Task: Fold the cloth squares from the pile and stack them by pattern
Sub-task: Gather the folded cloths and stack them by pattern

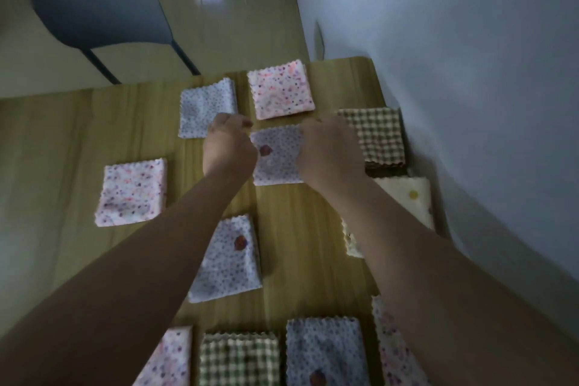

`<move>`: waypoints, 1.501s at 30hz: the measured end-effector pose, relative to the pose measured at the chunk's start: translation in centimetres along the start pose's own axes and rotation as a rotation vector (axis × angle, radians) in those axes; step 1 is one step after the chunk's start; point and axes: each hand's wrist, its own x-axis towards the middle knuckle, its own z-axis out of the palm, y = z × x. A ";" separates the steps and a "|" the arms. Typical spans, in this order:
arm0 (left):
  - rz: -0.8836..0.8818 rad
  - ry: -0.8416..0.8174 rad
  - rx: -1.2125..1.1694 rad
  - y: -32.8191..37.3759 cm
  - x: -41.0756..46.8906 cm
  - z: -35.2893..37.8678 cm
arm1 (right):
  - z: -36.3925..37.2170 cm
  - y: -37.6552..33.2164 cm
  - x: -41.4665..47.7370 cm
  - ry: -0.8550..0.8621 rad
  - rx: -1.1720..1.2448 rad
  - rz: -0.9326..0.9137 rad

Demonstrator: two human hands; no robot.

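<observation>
Head view: both hands, left (227, 147) and right (329, 150), pinch a blue dotted cloth (279, 157); no writing legible.

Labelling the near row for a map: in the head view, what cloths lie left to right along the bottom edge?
Pink floral cloth → green checked cloth → blue dotted cloth → another pink floral cloth, partly under the right forearm.

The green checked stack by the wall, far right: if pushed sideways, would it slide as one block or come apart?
The green checked stack would probably shear rather than slide whole: it shows several loose folded layers with zigzag-cut edges. Cloth on the smooth wooden table likely drags lightly, so upper layers may shift first. It looks soft and light, unlikely to topple.
</observation>
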 end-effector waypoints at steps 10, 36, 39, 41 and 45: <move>0.024 -0.155 0.461 -7.8 1.6 -4.4 | 6.8 -10.1 6.7 -0.068 0.024 -0.089; 0.147 0.022 0.023 -4.1 -2.9 -1.3 | 2.6 -5.4 0.7 0.196 0.457 -0.048; 0.211 -0.079 0.028 -4.4 -4.3 0.3 | 4.6 -3.4 -1.8 0.143 0.347 0.096; 0.227 -0.134 0.033 -4.5 -4.7 0.8 | 5.8 -2.7 -2.6 0.099 0.250 0.140; 0.264 -0.159 0.005 -4.8 -5.0 0.9 | 7.1 -2.2 -3.3 0.060 0.123 0.201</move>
